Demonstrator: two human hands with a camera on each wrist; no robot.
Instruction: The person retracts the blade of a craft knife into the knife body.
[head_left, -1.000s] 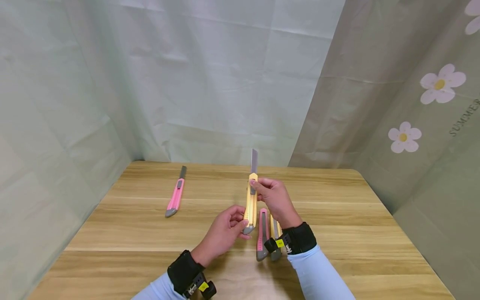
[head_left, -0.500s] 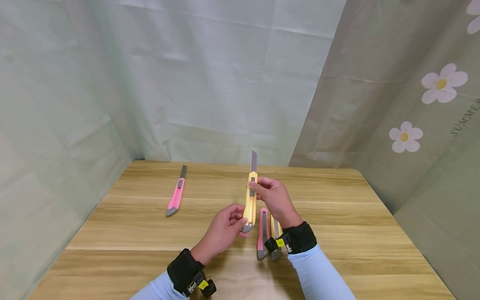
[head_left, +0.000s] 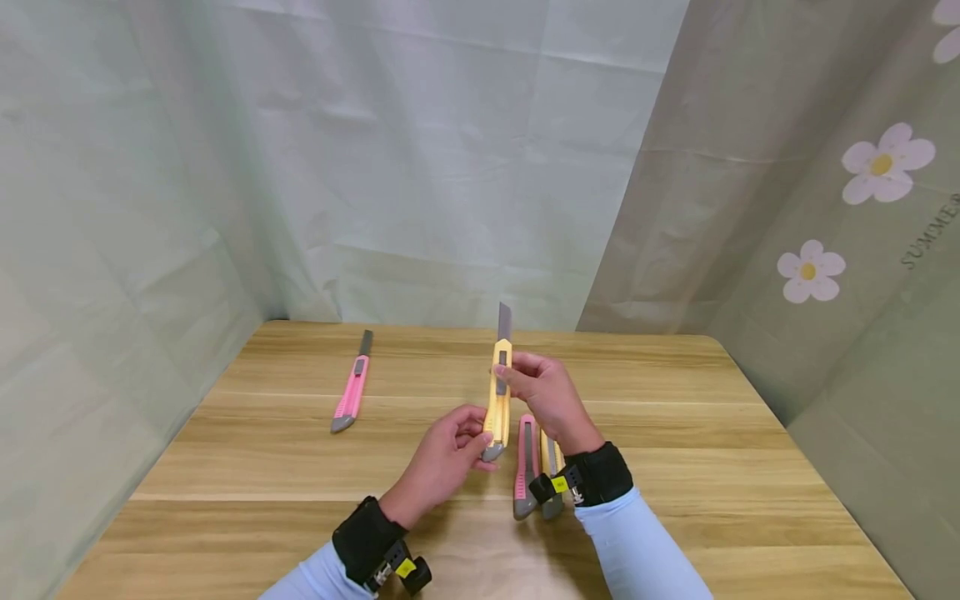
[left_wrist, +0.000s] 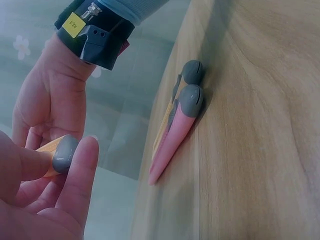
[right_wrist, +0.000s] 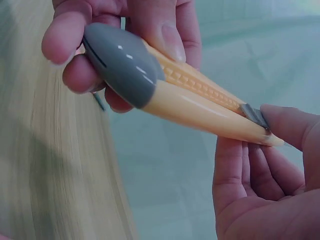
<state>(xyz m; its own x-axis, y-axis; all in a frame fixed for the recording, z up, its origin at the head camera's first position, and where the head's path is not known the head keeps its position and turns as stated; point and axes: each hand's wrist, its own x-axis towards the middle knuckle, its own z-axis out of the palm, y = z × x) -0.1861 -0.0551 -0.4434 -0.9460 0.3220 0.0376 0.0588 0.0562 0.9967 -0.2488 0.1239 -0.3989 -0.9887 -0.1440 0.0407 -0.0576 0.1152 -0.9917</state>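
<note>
A yellow utility knife [head_left: 498, 408] is held up over the table, its grey blade [head_left: 505, 322] sticking out at the top. My left hand [head_left: 447, 454] pinches the lower end by the grey end cap [right_wrist: 122, 65]. Higher up, my right hand [head_left: 551, 398] grips the body, its thumb on the grey slider [right_wrist: 255, 117]. Below the hands a pink utility knife [head_left: 527, 471] and a second yellow utility knife [head_left: 551, 454] lie side by side; the right wrist strap partly hides the yellow one. Another pink utility knife [head_left: 351, 396] lies to the left with its blade extended.
The wooden table [head_left: 247, 467] has rounded far corners. Pale curtain cloth [head_left: 450, 167] hangs behind it and at the sides, with printed flowers on the right. Each wrist wears a black strap [head_left: 600, 477] with a small camera.
The yellow knife's blade now sticks out less, and my right thumb sits lower along its body. The knife's body has risen slightly and shifted a little left. The knives on the table stay put.
</note>
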